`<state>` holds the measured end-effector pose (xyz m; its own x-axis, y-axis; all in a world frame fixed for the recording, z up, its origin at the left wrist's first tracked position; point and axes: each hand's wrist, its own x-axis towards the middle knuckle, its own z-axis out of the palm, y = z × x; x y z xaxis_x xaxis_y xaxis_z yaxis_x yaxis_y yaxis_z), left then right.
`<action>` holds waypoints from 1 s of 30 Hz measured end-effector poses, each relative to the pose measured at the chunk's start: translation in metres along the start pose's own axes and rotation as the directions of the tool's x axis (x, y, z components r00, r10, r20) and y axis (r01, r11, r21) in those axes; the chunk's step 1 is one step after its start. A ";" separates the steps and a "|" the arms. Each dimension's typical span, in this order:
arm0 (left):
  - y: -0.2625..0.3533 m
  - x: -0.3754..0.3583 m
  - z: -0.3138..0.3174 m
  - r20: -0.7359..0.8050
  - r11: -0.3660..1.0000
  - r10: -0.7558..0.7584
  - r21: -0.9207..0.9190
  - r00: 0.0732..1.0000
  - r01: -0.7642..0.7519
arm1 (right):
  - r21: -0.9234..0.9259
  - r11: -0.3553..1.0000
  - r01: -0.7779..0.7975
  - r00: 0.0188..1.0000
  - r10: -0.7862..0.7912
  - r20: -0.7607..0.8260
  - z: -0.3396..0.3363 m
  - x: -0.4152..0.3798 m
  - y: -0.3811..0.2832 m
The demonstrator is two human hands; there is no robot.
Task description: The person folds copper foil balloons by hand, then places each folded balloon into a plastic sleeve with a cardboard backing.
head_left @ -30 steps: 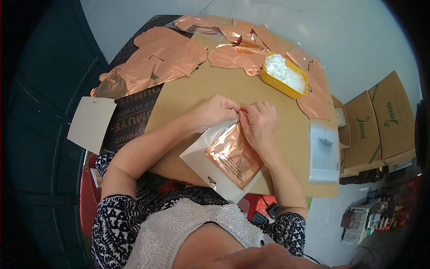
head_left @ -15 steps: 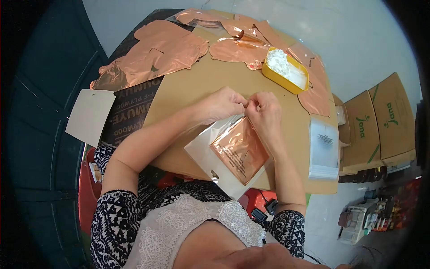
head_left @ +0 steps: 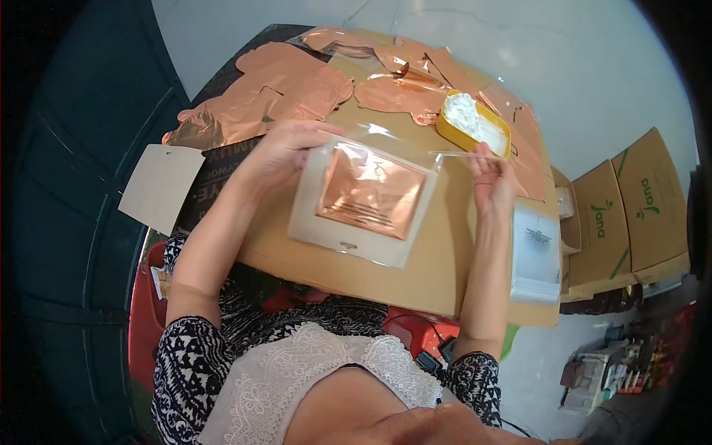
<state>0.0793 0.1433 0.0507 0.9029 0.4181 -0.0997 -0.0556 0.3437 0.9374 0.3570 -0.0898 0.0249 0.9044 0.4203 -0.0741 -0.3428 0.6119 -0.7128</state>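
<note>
A clear plastic bag (head_left: pixel 415 248) with a hang hole hangs over the cardboard, its flap at the far side. Inside it lies a folded copper-coloured foil balloon (head_left: pixel 371 194) against a white card. My left hand (head_left: pixel 285 152) is closed on the bag's upper left corner. To the right, my right hand (head_left: pixel 493 178) pinches the end of a thin clear strip (head_left: pixel 456 154), which stretches across to the bag's upper right corner. Dark printing shows along the lower part of the foil.
Flat copper foil balloons (head_left: pixel 278 93) lie along the table's far side. A yellow tub (head_left: pixel 460 135) of white powder stands behind my right hand. Plastic bags (head_left: pixel 535 256) are stacked at the right edge, a grey-white card (head_left: pixel 159 185) at left. Cardboard boxes (head_left: pixel 649 200) stand on the right.
My hands were together at the bag's far corner. They have moved apart, the right one drawing the strip out to the right. The bag has turned squarer to me.
</note>
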 end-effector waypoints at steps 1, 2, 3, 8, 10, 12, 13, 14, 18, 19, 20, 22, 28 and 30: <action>0.002 -0.004 -0.010 -0.015 1.000 0.021 -0.013 1.000 -0.022 | 0.062 0.998 0.007 0.999 -0.004 -0.050 0.000 0.001 -0.009; 0.002 -0.006 -0.020 -0.030 0.999 0.044 -0.028 0.999 -0.045 | 0.141 0.990 0.019 0.999 -0.012 -0.049 -0.010 0.010 -0.015; 0.003 -0.009 -0.026 -0.047 0.997 0.066 -0.043 0.997 -0.068 | 0.219 0.975 0.028 0.999 -0.018 -0.049 -0.028 0.023 -0.019; 0.004 -0.017 -0.040 -0.010 0.982 0.145 -0.122 0.989 -0.145 | 0.257 0.961 -0.100 0.980 0.050 0.192 -0.090 0.067 -0.027; 0.002 -0.013 -0.040 0.021 0.978 0.152 -0.150 0.988 -0.147 | -0.015 0.998 -0.058 0.987 0.060 0.152 -0.044 0.030 -0.022; 0.000 -0.009 -0.036 0.047 0.973 0.160 -0.176 0.986 -0.150 | -0.119 0.981 -0.152 0.949 0.179 0.260 -0.018 0.003 -0.011; -0.001 -0.007 -0.034 0.066 0.974 0.147 -0.182 0.987 -0.133 | -0.174 0.966 -0.192 0.921 0.239 0.308 -0.008 -0.009 -0.004; -0.001 -0.004 -0.031 0.084 0.975 0.133 -0.189 0.988 -0.116 | -0.249 0.946 -0.206 0.878 0.291 0.379 0.000 -0.017 0.003; -0.004 0.003 -0.018 0.104 0.983 0.096 -0.164 0.990 -0.078 | -0.439 0.860 -0.262 0.736 0.472 0.486 0.020 -0.044 0.022; -0.004 0.003 -0.014 0.122 0.984 0.087 -0.165 0.989 -0.066 | -0.481 0.842 -0.245 0.693 0.499 0.520 0.021 -0.046 0.021; -0.006 0.004 -0.013 0.136 0.986 0.076 -0.160 0.988 -0.054 | -0.522 0.823 -0.226 0.648 0.527 0.550 0.021 -0.048 0.021; -0.010 0.007 -0.012 0.165 0.988 0.057 -0.151 0.985 -0.032 | -0.525 0.815 -0.244 0.616 0.548 0.565 0.024 -0.054 0.022; -0.010 0.008 -0.021 0.211 0.996 0.049 -0.078 0.976 -0.033 | -0.453 0.832 -0.321 0.621 0.546 0.562 0.027 -0.063 0.029; -0.011 0.007 -0.023 0.210 0.995 0.064 -0.090 0.976 -0.046 | -0.447 0.840 -0.306 0.624 0.532 0.572 0.031 -0.067 0.026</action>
<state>0.0765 0.1615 0.0316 0.9669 0.2531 0.0325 -0.1347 0.3982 0.9073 0.2799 -0.0813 0.0331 0.2368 0.9712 -0.0262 -0.4513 0.0861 -0.8882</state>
